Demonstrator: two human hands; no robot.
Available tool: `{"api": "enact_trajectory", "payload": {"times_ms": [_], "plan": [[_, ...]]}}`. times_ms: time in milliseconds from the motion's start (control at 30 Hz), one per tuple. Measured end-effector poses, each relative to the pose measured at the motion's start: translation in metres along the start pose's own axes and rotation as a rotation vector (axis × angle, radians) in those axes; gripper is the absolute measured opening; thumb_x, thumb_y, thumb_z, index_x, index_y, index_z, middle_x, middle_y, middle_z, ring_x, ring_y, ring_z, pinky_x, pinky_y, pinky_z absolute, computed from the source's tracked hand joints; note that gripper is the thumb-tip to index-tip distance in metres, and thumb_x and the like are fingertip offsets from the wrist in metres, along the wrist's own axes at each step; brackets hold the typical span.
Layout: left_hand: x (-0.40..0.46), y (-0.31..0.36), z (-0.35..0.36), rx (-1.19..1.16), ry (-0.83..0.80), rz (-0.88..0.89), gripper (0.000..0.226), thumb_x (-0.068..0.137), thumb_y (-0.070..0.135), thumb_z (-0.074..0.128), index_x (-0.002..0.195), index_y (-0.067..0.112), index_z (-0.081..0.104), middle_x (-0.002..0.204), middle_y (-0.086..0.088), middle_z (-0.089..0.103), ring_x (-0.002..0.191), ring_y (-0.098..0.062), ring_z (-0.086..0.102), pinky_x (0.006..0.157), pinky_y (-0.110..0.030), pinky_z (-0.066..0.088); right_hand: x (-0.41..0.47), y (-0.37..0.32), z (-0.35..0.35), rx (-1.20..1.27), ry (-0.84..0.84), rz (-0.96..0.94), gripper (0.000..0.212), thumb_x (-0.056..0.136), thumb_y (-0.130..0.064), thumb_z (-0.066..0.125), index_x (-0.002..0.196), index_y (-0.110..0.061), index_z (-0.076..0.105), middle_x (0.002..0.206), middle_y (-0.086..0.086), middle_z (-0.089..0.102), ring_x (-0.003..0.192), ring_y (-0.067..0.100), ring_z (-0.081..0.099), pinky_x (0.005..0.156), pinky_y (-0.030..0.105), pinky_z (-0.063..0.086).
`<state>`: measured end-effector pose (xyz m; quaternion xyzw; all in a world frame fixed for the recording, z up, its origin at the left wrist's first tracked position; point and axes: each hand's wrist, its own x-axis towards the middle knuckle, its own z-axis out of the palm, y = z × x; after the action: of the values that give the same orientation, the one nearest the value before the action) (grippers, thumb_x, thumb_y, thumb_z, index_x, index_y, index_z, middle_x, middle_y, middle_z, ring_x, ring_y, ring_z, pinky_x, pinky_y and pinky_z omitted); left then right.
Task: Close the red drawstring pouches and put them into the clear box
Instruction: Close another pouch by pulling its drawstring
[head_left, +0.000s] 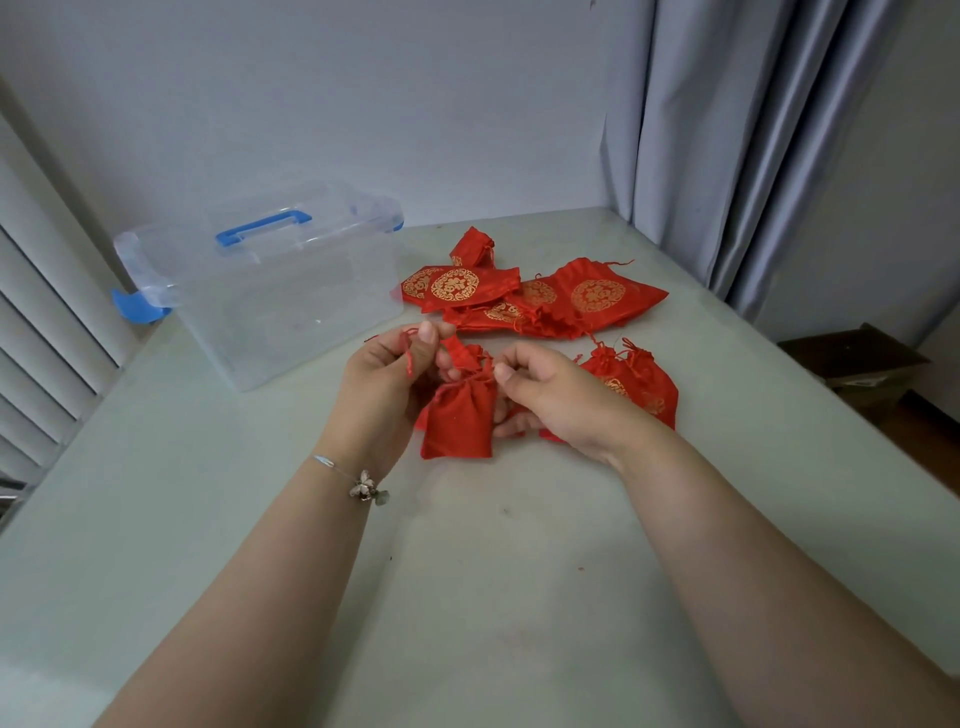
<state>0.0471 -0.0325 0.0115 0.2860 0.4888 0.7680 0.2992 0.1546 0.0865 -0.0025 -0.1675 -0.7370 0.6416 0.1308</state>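
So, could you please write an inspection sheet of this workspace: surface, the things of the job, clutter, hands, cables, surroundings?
Surface: pale table, a few small specks.
Job's things: clear box at left, lid on, blue handle; held pouch with cinched neck; pile of pouches behind; two more pouches by the right hand.
Clutter: nothing seen.
Hands: left hand pinches a red drawstring; right hand pinches at the pouch's neck.
Cables: nothing seen.
Surroundings: grey curtain at right, white wall behind, brown box off the table.
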Motion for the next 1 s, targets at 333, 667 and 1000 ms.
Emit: {"api": "enact_trajectory", "payload": {"times_ms": [333,667,1000], "plan": [[0.001,0.003,-0.008,0.392,-0.075,-0.276,0.02,0.09,0.02,0.059,0.072,0.011,0.059,0.058,0.004,0.061,0.05,-0.005,0.051,0.055,-0.016,0.047,0.0,0.005,0.008,-0.497,0.167,-0.29,0.008,0.095,-0.023,0.054,0.088,-0.02,0.053,0.067,-0.006,0.06,0.057,0.01,0.06,0.061,0.032,0.05],[0.0,0.011,-0.01,0.301,-0.076,-0.367,0.032,0.097,0.035,0.043,0.075,0.015,0.053,0.07,-0.001,0.068,0.065,-0.012,0.058,0.06,-0.02,0.05,-0.003,0.0,0.011,-0.362,0.167,-0.219,0.011,0.095,-0.023,0.053,0.086,-0.018,0.052,0.063,0.001,0.065,0.052,0.017,0.065,0.056,0.033,0.053],[0.003,0.009,-0.015,0.254,-0.084,-0.454,0.031,0.099,0.034,0.04,0.103,0.015,0.065,0.075,0.006,0.067,0.073,-0.01,0.055,0.071,-0.026,0.043,-0.001,0.0,0.013,-0.073,0.074,-0.056,0.015,0.098,-0.024,0.049,0.089,-0.013,0.053,0.064,0.007,0.064,0.048,0.021,0.065,0.041,0.019,0.043]]}}
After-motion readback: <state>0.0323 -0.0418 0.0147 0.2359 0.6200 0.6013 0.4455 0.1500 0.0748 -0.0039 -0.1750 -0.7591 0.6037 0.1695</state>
